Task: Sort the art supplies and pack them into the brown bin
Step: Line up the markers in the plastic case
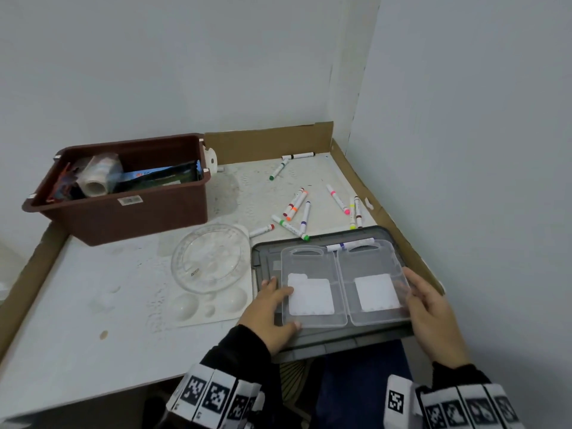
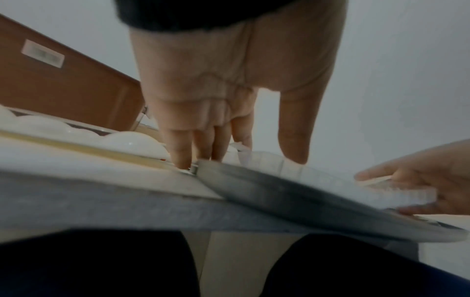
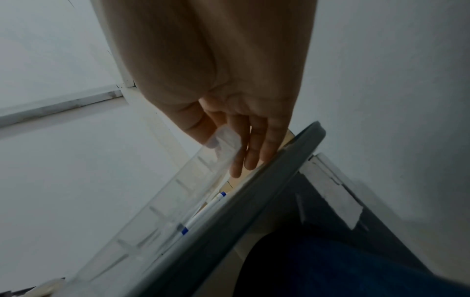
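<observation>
left hand (image 1: 270, 308) flat, right hand (image 1: 431, 309) pinching

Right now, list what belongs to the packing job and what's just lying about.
Job: brown bin, loose markers, clear case, white palette, clear round dish.
Lying about: grey tray, cardboard edging.

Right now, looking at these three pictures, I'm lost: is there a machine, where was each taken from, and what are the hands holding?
No machine: a person works with bare hands. The wide picture comes from a head camera, the other two from wrist cameras looking along the fingers. The right hand pinches the edge of an open clear case, thumb above, fingers below; the left hand rests on its other side. The case lies on a grey lid. Loose markers and a brown bin sit on the table.
</observation>
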Tool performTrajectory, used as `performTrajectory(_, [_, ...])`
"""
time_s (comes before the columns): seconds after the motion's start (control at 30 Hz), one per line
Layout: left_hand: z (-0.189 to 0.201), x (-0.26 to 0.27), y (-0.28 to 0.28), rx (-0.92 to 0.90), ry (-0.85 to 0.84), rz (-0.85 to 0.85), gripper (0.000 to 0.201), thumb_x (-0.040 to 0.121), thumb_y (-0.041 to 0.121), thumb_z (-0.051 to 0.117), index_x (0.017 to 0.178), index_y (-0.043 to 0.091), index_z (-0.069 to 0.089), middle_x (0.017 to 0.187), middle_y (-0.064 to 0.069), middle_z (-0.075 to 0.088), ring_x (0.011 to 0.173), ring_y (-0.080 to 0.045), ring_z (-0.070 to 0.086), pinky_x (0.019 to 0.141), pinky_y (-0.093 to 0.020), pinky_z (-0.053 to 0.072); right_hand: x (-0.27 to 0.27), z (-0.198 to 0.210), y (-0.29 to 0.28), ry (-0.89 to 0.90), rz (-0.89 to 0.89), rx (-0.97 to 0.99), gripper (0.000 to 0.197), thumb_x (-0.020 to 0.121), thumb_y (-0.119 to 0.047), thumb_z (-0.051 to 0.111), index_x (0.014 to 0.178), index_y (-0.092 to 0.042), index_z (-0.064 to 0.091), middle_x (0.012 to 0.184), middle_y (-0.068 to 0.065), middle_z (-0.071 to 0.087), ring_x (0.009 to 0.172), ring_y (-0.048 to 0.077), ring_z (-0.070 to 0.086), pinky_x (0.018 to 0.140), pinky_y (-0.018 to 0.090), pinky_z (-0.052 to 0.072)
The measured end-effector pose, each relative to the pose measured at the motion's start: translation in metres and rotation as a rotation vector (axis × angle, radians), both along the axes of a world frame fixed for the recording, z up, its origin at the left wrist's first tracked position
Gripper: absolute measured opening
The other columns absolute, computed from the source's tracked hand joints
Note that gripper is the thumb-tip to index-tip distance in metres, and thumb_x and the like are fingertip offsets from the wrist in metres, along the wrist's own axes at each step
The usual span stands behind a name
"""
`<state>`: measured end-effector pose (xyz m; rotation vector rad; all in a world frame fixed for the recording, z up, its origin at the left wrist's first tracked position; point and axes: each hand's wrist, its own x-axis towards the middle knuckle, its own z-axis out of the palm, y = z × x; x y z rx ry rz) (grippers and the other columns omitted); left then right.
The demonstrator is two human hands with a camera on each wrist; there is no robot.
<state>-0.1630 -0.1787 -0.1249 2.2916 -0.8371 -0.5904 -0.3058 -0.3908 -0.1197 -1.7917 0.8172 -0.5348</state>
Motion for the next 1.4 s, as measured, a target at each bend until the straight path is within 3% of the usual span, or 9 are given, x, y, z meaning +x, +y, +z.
performTrajectory(0.27, [-0.001,0.002,0.012,-0.053,0.011,0.067,0.059,0.082,0.023,0.066,0.135,0.025,0.04,0.153,0.003,0.02,0.142,-0.009,0.011,0.106,-0.012,0.011,0.0,-0.004,-0.001,0.297,0.167,-0.179,0.047,0.097,-0.012,0.043,0.142,-0.021,0.037,0.143,-0.007,0.043,0.128,0.007,0.038,0.099,0.016,0.025])
performTrajectory(0.4, [0.002,0.008,0.028,-0.028,-0.003,0.118,0.056,0.08,0.019,0.067,0.13,0.026,0.044,0.151,0.004,0.025,0.14,-0.01,0.018,0.106,-0.014,0.014,0.006,-0.003,0.008,0.358,0.237,-0.249,0.048,0.096,-0.018,0.044,0.143,-0.026,0.036,0.138,-0.009,0.048,0.117,-0.002,0.041,0.087,0.01,0.029])
performTrajectory(0.53, [0.006,0.016,0.05,0.039,0.017,0.179,0.058,0.077,0.016,0.069,0.129,0.027,0.046,0.149,0.005,0.029,0.137,-0.014,0.029,0.109,-0.021,0.022,0.011,-0.004,0.025,0.378,0.311,-0.304,0.049,0.094,-0.023,0.047,0.141,-0.029,0.038,0.118,0.007,0.063,0.107,0.016,0.057,0.083,0.025,0.043])
performTrajectory(0.67, [0.012,0.02,0.062,0.068,0.022,0.204,0.061,0.073,0.016,0.073,0.128,0.026,0.049,0.146,0.007,0.035,0.126,-0.012,0.042,0.094,-0.011,0.026,0.017,-0.001,0.032,0.353,0.396,-0.352,0.05,0.091,-0.02,0.053,0.139,-0.028,0.041,0.112,-0.007,0.064,0.086,0.0,0.056,0.069,0.001,0.038])
performTrajectory(0.77, [0.018,0.017,0.063,0.11,0.009,0.189,0.065,0.072,0.023,0.075,0.131,0.027,0.046,0.142,0.007,0.041,0.115,-0.009,0.046,0.089,-0.01,0.028,0.02,0.008,0.027,0.314,0.481,-0.277,0.051,0.088,-0.014,0.058,0.135,-0.029,0.044,0.104,-0.028,0.052,0.09,-0.013,0.052,0.069,-0.008,0.033])
performTrajectory(0.93, [0.043,0.017,0.062,0.107,-0.11,0.182,0.044,0.079,0.029,0.068,0.121,0.029,0.052,0.126,0.008,0.054,0.111,-0.01,0.051,0.09,-0.015,0.033,0.038,0.037,0.003,0.373,0.481,-0.383,0.034,0.088,-0.023,0.059,0.121,-0.029,0.057,0.102,-0.016,0.059,0.089,0.002,0.055,0.069,0.005,0.035])
performTrajectory(1.1, [0.089,0.036,0.038,-0.032,-0.193,0.199,0.009,0.081,0.021,0.064,0.081,0.027,0.058,0.079,0.013,0.062,0.072,-0.005,0.058,0.069,-0.022,0.045,0.094,0.063,-0.022,0.412,0.528,-0.573,0.027,0.089,-0.012,0.053,0.111,-0.022,0.065,0.105,0.0,0.065,0.087,0.012,0.054,0.087,0.028,0.046])
performTrajectory(1.23, [0.106,0.072,-0.013,0.093,-0.264,0.177,0.002,0.084,0.019,0.059,0.084,0.021,0.06,0.078,0.004,0.062,0.077,-0.016,0.058,0.069,-0.02,0.039,0.136,0.062,-0.028,0.596,0.662,-0.722,0.037,0.087,-0.002,0.045,0.111,-0.021,0.065,0.113,0.001,0.063,0.101,0.017,0.055,0.089,0.028,0.045])
performTrajectory(1.4, [0.081,0.123,-0.079,0.442,-0.237,0.101,0.02,0.088,0.014,0.053,0.106,0.007,0.059,0.1,-0.008,0.059,0.089,-0.023,0.054,0.073,-0.025,0.041,0.155,0.05,-0.031,0.725,0.779,-0.776,0.025,0.085,-0.004,0.052,0.099,-0.02,0.065,0.099,-0.002,0.06,0.084,0.013,0.05,0.074,0.022,0.04])
